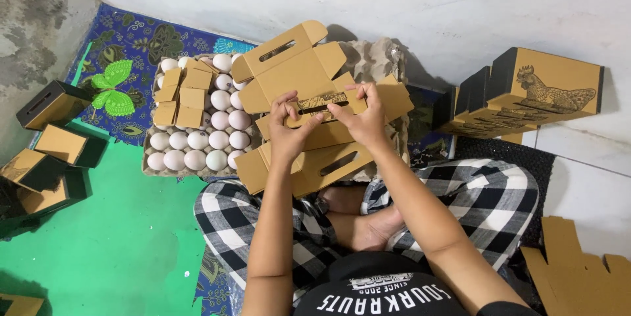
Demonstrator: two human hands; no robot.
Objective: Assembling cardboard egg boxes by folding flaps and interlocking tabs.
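Carton blank [309, 102] gripped at centre by left hand [287, 133] and right hand [363, 119], long axis crosswise, egg tray [197, 151] lying left, nearer left hand.

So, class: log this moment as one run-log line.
left hand: grips cardboard box | right hand: presses its flap | egg tray: beside, left

Single head view, looking steeply down, close above the egg tray [152, 170]; white wall beyond the tray
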